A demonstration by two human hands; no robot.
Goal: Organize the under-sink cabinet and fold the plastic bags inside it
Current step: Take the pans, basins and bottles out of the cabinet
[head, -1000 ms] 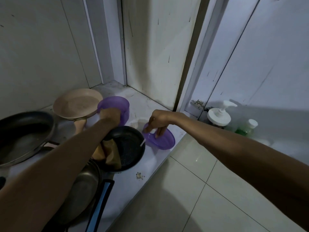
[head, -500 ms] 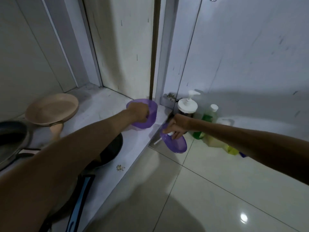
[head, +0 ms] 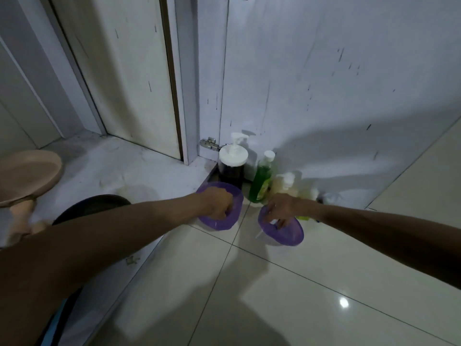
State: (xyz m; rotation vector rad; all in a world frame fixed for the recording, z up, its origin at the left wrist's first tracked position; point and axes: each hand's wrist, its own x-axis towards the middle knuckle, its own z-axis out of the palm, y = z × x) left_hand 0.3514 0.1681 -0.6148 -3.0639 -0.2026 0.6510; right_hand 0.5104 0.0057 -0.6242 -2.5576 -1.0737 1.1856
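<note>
Purple bowls [head: 215,224] have moved off the shelf [head: 139,168] out over the floor [head: 274,295] by the bottles [head: 262,182], left hand [head: 219,204] gripping one, right hand [head: 280,208] pinching the other bowl [head: 287,234], emptying the cabinet.

Translucent purple tub [head: 216,224] just left of shallow purple bowl [head: 287,235]

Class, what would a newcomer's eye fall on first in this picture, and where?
At centre, the left hand grips one translucent purple plastic bowl, the right hand a second purple bowl. Behind them stand a white-capped pump bottle and a green liquid bottle.
</note>
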